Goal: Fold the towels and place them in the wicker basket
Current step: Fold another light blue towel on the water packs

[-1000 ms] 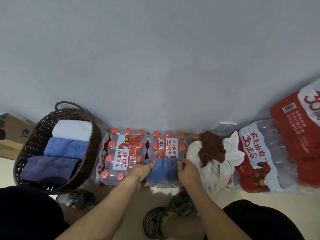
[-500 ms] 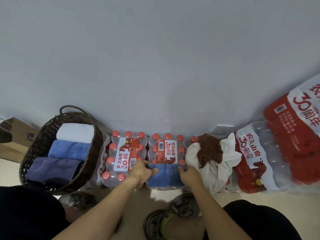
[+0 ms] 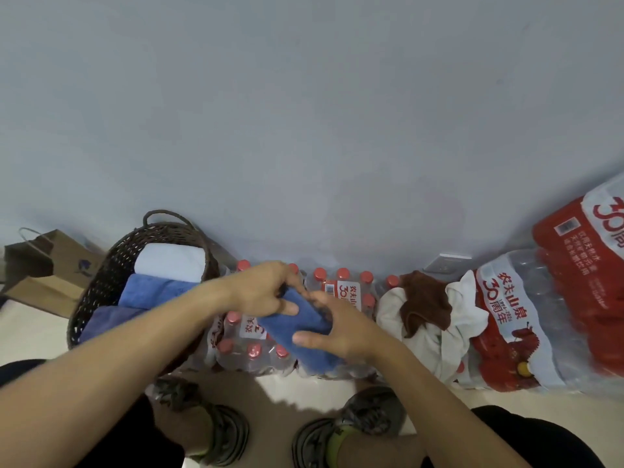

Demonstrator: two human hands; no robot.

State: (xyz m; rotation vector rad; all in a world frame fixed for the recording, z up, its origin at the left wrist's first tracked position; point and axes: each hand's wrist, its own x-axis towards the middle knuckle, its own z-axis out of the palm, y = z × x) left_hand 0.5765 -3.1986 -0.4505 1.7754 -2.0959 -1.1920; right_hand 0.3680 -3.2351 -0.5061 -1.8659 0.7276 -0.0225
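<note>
Folded blue towel (image 3: 297, 329) sat lifted above the bottled-water packs (image 3: 256, 346), gripped at its far end by the left hand (image 3: 266, 292) and its near side by the right hand (image 3: 337, 329); the wicker basket (image 3: 98, 298) stood to the left holding three folded towels (image 3: 152, 288), a crumpled towel pile (image 3: 425, 312) right

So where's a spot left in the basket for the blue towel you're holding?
The wicker basket already holds a white towel, a blue one and a purple one side by side, so it looks crowded; its near end is hidden behind the left hand's arm. Bare floor lies left of it, below the paper bag.
</note>
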